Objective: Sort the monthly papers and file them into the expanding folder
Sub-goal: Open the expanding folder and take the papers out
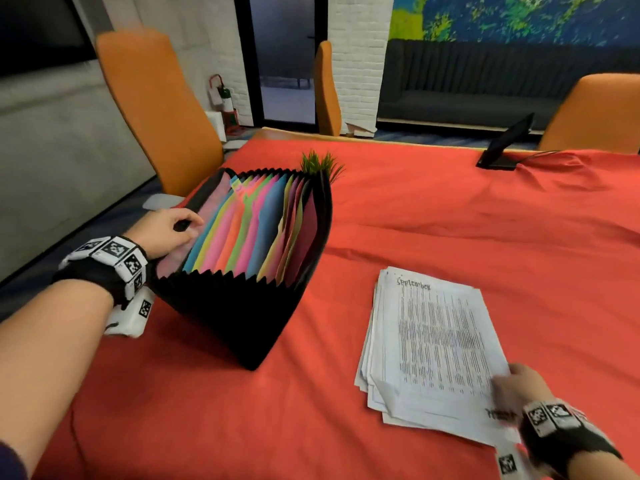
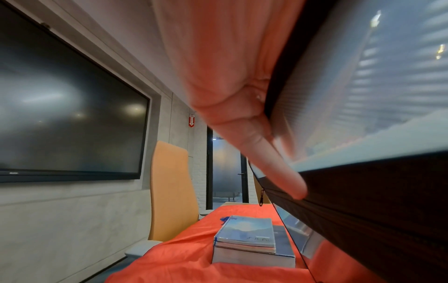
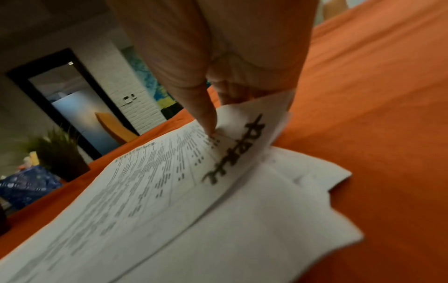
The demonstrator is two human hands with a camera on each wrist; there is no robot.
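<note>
Expanding folder [image 1: 242,299]: black, fanned wide open on the red tablecloth [image 1: 450,209], standing left of centre; coloured dividers show in its pockets, and small tabs near the far end are too blurred to read
Left hand [image 1: 166,230]: grips the folder's near-left end wall, fingers curled over the top edge; the fingertips go out of sight inside the first pocket
Left hand, wrist view: a finger [image 2: 274,160] lies along the folder's black edge [image 2: 363,201]; most of the folder is cut off by the frame
Stack of papers [image 1: 429,348]: white printed sheets, loosely squared, flat on the cloth right of the folder and well apart from it; the top heading looks like "September" but the print below is illegible
Right hand [image 1: 519,386]: pinches the near-right corner of the top sheet, partly cut off at the frame's lower edge
Right hand, wrist view: one fingertip [image 3: 208,124] presses on the top sheet [image 3: 169,172] while the corner curls up against the other fingers; large dark handwriting on that corner is too smeared to read
Plant [image 1: 322,164]: only green tips show behind the folder; its pot is hidden in the head view
Books [image 2: 252,243]: two stacked on the cloth beyond the folder, seen only from the left wrist
Tablet [image 1: 505,143]: dark, propped at the far right of the table, screen not legible
</note>
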